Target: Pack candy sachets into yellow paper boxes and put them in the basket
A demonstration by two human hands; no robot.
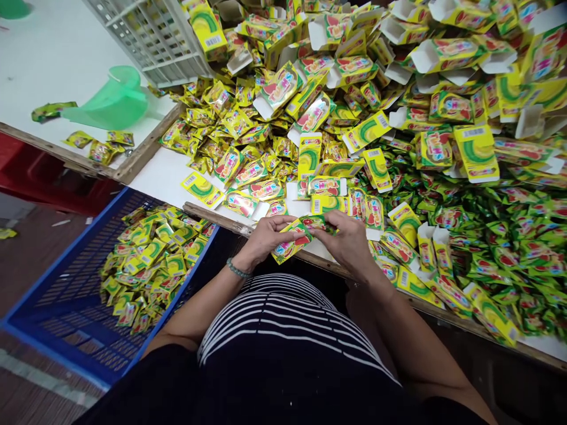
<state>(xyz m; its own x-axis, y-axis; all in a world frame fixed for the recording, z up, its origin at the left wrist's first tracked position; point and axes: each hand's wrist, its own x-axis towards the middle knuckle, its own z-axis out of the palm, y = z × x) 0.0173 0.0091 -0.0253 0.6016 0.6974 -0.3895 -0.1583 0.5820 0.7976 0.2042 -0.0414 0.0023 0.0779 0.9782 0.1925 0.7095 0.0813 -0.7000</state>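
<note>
The left hand [263, 243] grasps a small yellow carton [283, 252] printed with bright lettering, its thumb laid across the printed face and its fingers behind. The right hand [349, 242] pinches a green sachet [313, 222] at the carton's upper end, so the two hands nearly meet over the wooden edge strip [217, 220] of the tabletop [170, 171], directly in front of the person's striped top [274, 319]. A beaded bracelet [239, 269] circles the left wrist. Just beyond the hands, several yellow cartons lie flat or overlapping, and farther off rises a wide heap of open cartons [354, 68], many showing white flaps. Ahead and to the left of the hands spreads a pile of gold sachets [239, 123]; to the right of the right hand is a mass of green sachets [500, 236], with more cartons strewn along its near edge. Well to the left of the left hand and lower down, a blue crate [80, 348] holds a mound of yellow packs [153, 254]. Farther out on that side are a green plastic scoop [110, 100] with a few loose sachets [101, 152] near it, a grey lattice basket [155, 44], and, below the tabletop's edge, a red plastic object [39, 177].
</note>
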